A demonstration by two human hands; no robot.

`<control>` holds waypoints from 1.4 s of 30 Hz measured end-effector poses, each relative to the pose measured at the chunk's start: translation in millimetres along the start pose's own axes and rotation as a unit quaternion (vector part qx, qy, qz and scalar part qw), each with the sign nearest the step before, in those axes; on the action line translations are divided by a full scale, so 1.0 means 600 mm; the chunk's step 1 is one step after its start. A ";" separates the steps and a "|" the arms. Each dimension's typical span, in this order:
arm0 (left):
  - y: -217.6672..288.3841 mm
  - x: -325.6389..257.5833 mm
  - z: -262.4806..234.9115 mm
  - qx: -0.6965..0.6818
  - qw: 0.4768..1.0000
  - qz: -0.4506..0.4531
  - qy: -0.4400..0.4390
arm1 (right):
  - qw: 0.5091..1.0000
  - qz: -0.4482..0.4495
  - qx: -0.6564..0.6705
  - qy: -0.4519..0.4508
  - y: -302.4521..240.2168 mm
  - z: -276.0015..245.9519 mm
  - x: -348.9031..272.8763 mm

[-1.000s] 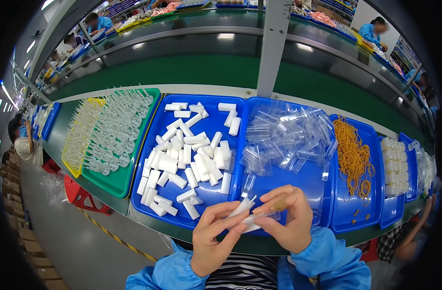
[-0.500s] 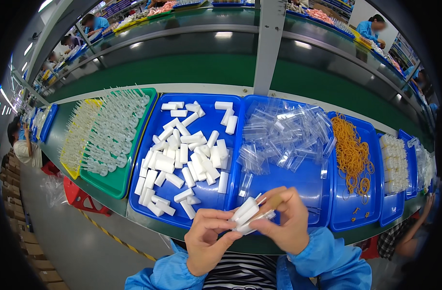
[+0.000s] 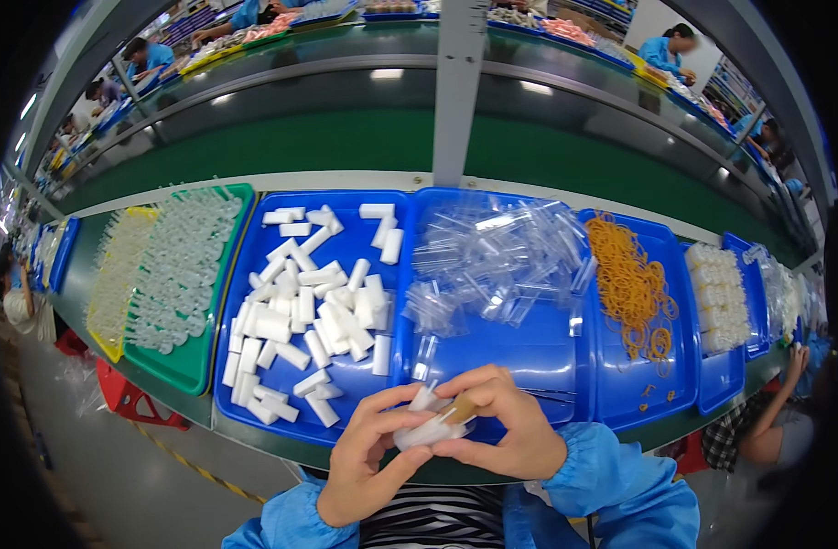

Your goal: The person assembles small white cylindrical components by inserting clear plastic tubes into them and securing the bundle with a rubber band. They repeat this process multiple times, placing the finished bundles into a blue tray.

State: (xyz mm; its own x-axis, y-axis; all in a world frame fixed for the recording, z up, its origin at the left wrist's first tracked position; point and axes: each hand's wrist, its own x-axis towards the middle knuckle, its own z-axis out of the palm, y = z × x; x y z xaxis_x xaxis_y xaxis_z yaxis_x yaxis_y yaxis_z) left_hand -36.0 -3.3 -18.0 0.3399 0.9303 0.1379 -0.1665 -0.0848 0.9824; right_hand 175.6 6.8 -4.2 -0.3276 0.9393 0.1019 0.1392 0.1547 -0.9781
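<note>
Just beyond my striped shirt, both hands hold a small bundle of white cylindrical pieces (image 3: 423, 430) between them. My left hand (image 3: 378, 448) grips its left side, thumb below and fingers above. My right hand (image 3: 501, 421) pinches the right side, and a tan covering (image 3: 457, 409) shows at one of its fingertips. Thin clear parts seem to be in the bundle, but fingers and blur hide the details. The nearest trays are a blue tray (image 3: 364, 377) with many loose white cylinders (image 3: 272, 325) and a blue tray (image 3: 519, 352) with clear plastic sleeves (image 3: 501, 247).
Rightward, a blue tray (image 3: 620, 398) holds orange rubber bands (image 3: 625, 274), beside a stack of white parts (image 3: 719, 293). A green tray (image 3: 190, 366) of clear stemmed pieces stands left. A grey post (image 3: 455, 101) rises behind the trays. Co-workers sit across the belt (image 3: 346, 137).
The bundle and both hands have come closer together and the white pieces are now more covered by fingers. My right hand's fingers have folded over the bundle. The whole view has shifted slightly.
</note>
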 end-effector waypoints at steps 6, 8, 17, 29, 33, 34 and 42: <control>-0.003 -0.004 -0.008 0.000 1.000 -0.024 0.019 | 0.967 -0.085 -0.235 0.049 -0.001 -0.075 0.022; 0.000 -0.004 -0.007 -0.001 0.999 -0.026 0.026 | 0.884 -0.124 -0.438 0.106 0.020 -0.111 0.035; 0.001 -0.009 -0.004 -0.024 0.997 -0.060 0.032 | 0.820 -0.081 -0.567 0.015 0.012 -0.110 0.006; 0.005 -0.014 0.004 -0.032 0.997 -0.045 0.046 | 0.807 -0.118 -0.577 0.032 0.019 -0.131 0.021; 0.002 -0.015 0.007 -0.040 0.997 -0.051 0.049 | 0.812 -0.093 -0.576 0.018 0.022 -0.132 0.016; 0.002 -0.014 0.008 -0.038 0.997 -0.049 0.046 | 0.804 -0.095 -0.587 0.020 0.028 -0.127 0.016; 0.005 -0.020 0.014 -0.037 0.996 -0.059 0.052 | 0.949 0.012 -0.311 0.051 -0.011 -0.113 0.021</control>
State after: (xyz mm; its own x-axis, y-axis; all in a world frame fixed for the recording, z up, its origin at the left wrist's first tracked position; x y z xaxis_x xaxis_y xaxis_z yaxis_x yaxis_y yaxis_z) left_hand -32.7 -17.9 -15.9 0.2642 0.9645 0.0034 -0.2004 0.0514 0.9784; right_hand 234.0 38.3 16.1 -0.2289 0.9648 0.1296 0.6806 0.2538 -0.6872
